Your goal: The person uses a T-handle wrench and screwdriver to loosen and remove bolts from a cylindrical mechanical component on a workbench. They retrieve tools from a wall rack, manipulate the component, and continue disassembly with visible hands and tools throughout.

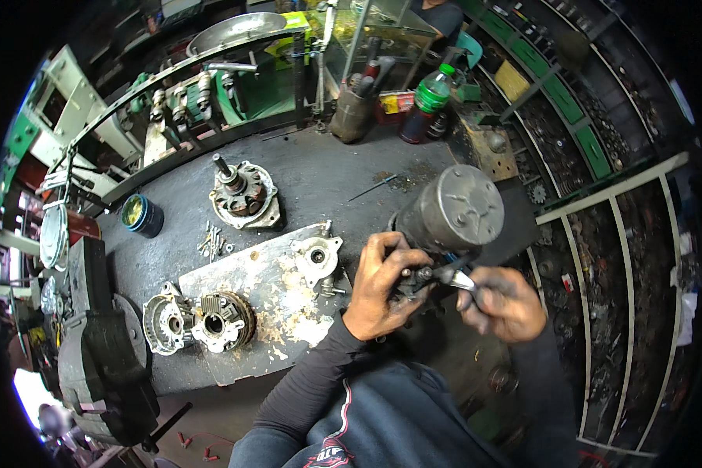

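Two hands work close together at the near right edge of the workbench. Left hand: fingers curled tight round the lower end of a small grey motor, wrist bent inward, forearm in a dark sleeve coming up from the lower edge. Right hand: closed on the handles of pliers, whose tip meets a small fitting at the motor's base, just beside the left thumb. Motor stands tilted, its round end cap facing up and away.

Risk, as judged: both hands look greasy, so the pliers could slip off the fitting and nip the left fingers, which sit right next to the tip. The motor rests near the bench edge; a hard pull could tip it off.

Left of the hands, a scuffed metal plate lies on the bench with a pale flanged cover on it. At the plate's near left corner sit two round housings, touching. Beyond the plate: loose screws, then a rotor with shaft standing upright, and a blue tin toward the left edge. Along the far edge, a holder full of tools and a green-capped bottle.
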A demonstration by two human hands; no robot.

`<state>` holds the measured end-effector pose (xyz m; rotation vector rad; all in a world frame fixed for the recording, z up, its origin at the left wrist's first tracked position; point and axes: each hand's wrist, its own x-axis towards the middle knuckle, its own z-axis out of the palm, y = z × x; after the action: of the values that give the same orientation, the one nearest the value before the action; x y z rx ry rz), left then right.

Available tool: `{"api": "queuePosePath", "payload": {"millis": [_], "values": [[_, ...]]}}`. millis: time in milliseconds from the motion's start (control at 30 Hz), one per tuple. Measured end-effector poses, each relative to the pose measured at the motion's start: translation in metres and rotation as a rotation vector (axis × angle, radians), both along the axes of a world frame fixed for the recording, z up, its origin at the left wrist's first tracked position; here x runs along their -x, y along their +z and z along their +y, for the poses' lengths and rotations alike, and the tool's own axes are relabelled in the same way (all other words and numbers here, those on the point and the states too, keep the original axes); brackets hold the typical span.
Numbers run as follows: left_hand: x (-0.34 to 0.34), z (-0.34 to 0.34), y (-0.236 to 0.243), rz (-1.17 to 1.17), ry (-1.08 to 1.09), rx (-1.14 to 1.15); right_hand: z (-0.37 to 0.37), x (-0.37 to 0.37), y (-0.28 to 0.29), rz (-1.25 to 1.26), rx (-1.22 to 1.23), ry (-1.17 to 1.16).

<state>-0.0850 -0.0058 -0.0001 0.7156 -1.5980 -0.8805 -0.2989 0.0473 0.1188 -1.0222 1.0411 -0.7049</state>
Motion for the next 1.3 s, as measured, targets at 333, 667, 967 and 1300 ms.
{"api": "queuePosePath", "payload": {"millis": [333, 667, 967, 1300], "values": [[-0.002, 0.003, 0.0, 0.03, -0.03, -0.016, 0.041, -0.112, -0.031, -0.512, -0.015, -0.398], [-0.004, 0.0, -0.001, 0.008, -0.025, 0.049, 0.027, -0.092, 0.004, -0.32, -0.277, -0.437], [0.0, 0.001, 0.004, 0.009, 0.021, 0.061, 0.008, -0.023, 0.009, -0.245, 0.167, -0.023], [0.001, 0.003, -0.006, 0.025, -0.001, 0.006, 0.042, -0.122, -0.036, -0.573, 0.097, -0.418]]}}
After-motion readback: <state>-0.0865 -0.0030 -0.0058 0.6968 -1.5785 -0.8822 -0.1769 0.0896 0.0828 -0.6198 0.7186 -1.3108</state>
